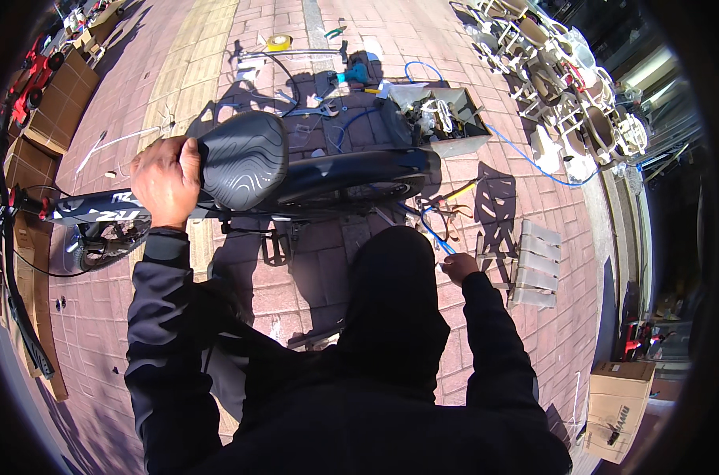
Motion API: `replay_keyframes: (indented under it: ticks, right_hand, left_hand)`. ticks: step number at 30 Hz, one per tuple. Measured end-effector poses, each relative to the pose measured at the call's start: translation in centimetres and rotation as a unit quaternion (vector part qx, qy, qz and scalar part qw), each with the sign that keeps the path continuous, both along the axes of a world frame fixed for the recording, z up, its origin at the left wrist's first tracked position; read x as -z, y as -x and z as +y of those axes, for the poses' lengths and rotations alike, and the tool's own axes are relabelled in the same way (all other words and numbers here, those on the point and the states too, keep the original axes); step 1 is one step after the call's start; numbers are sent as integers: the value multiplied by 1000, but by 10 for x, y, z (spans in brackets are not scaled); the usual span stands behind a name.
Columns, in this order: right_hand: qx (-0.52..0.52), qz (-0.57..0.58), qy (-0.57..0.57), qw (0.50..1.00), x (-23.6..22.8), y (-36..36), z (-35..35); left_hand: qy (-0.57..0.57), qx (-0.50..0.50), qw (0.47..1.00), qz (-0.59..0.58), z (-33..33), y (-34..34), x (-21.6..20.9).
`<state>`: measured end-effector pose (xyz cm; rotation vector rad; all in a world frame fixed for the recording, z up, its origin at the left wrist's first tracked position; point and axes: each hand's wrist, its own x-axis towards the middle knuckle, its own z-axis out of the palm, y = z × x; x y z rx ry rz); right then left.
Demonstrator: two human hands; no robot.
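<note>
A black bicycle [90,206] stands across the space before me, its handlebar at the left and its rear tyre [375,170] at the right. My left hand [167,178] is closed round the front of its black saddle [245,162], just over the top tube. My right hand [458,269] is low beside the rear wheel, fingers closed at the end of a slim blue item [440,240]; whether this is a tool handle or a hose I cannot tell. A black pedal [275,249] shows below the frame. My dark hood hides part of the near side.
Beyond the bicycle lie a handlebar [292,54], an adjustable wrench [321,110] and yellow tape [279,43]. A metal bin [462,145] holds tools. A blue hose [534,165] runs right, near a slatted stool [537,265] and stacked chairs [557,79]. Cardboard boxes [619,404] stand at both sides.
</note>
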<state>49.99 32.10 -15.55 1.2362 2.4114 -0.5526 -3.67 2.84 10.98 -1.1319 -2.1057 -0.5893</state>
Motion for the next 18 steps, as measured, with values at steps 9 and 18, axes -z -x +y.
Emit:
replay_keyframes:
  ticks: [9, 18]
  right_hand:
    - [76, 202, 7, 976, -95, 171, 61]
    - [135, 497, 291, 807, -111, 142, 15]
  left_hand:
    - [-10, -1, 999, -31, -7, -20, -11]
    - [-27, -3, 1000, -9, -32, -29, -9]
